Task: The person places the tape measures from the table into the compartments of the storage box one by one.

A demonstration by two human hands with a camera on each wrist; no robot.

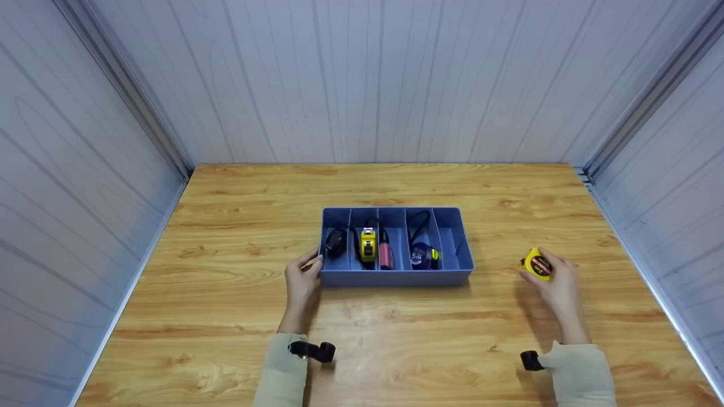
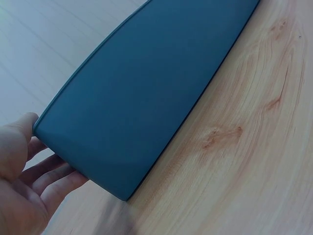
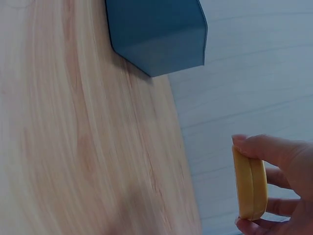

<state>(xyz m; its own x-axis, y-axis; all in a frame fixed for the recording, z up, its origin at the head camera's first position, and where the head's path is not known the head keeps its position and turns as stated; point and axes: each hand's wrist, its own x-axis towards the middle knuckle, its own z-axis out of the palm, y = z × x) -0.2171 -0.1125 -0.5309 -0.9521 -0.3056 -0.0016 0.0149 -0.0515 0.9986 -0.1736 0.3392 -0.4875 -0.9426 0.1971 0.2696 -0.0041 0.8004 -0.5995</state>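
Observation:
A blue-grey divided box (image 1: 396, 278) stands on the table with several compartments side by side. My left hand (image 1: 302, 278) holds its left end, thumb at the rim and fingers (image 2: 63, 188) against the outer wall. Right of the box, my right hand (image 1: 560, 282) grips a yellow tape measure (image 1: 537, 264) between thumb and fingers, above the table. In the box, from the left, lie a black rounded object (image 1: 336, 242), a yellow tape measure with a silver-coloured strip (image 1: 368, 246), a pinkish-red object (image 1: 386, 256) and a dark blue tape measure (image 1: 420, 257) with a black strap.
The wood-patterned table (image 1: 226, 226) meets pale panel walls (image 1: 362, 85) at the back and both sides. Each sleeve carries a black wrist camera, one on the left (image 1: 319, 351) and one on the right (image 1: 531, 360).

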